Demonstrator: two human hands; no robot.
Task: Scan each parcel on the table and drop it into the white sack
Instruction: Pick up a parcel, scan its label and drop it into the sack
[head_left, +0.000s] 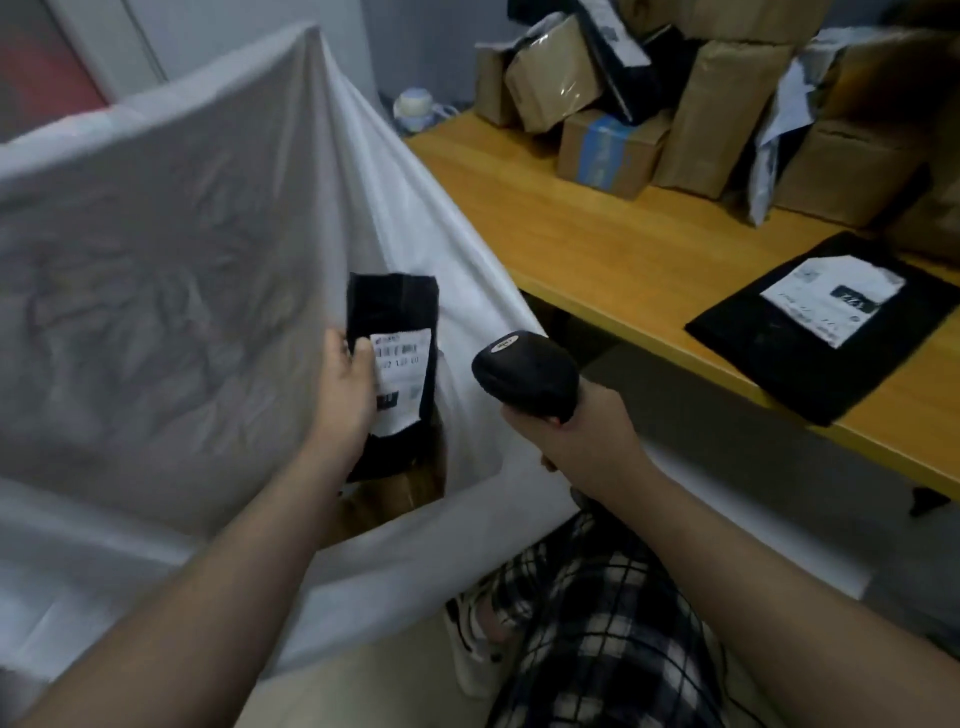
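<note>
My left hand (345, 395) grips a small black parcel (395, 312) with a white barcode label, held upright over the open mouth of the white sack (171, 249). A black handheld scanner (524, 371) sits in my right hand (566, 441), which grips its handle; its head is just right of the parcel and a short gap apart. Brown parcels show inside the sack below the black one. A flat black parcel (810, 353) with a white label lies on the wooden table (597, 244) to the right.
Several brown cardboard boxes (608, 150) and wrapped packages are piled at the table's back. The sack's tall white wall fills the left. My checked trousers and a white shoe (472, 639) are below, beside the table's front edge.
</note>
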